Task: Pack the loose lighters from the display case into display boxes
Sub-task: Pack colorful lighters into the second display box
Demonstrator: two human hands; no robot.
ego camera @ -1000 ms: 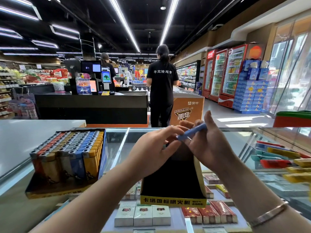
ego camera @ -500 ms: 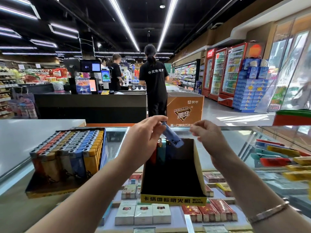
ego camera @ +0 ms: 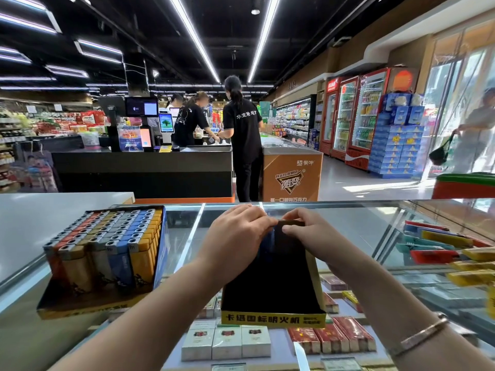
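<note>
Black cardboard is what you are working in: the nearly empty box (ego camera: 270,279) stands on the glass counter (ego camera: 348,226) straight in front of you, its yellow front lip nearest you and its back wall under both hands. Your left hand (ego camera: 235,236) is curled over the back left corner, where a blue lighter (ego camera: 269,236) shows just below the fingers; whether you pinch it or only press it home, the view does not tell. Your right hand (ego camera: 308,234) has its fingertips curled onto the top edge of the back wall, steadying it, and holds nothing else.

You look to be seating the first lighters of the back row, so most of the packing is ahead. The next move calls for a fresh lighter from the loose pile (ego camera: 450,253) at your right (it lies well apart from the box), stood upright against the one just placed.

Room is fair: bare glass on both sides of the box. Mind the full box (ego camera: 107,253) at your left, propped at a tilt, and keep the light empty box from sliding toward you
</note>
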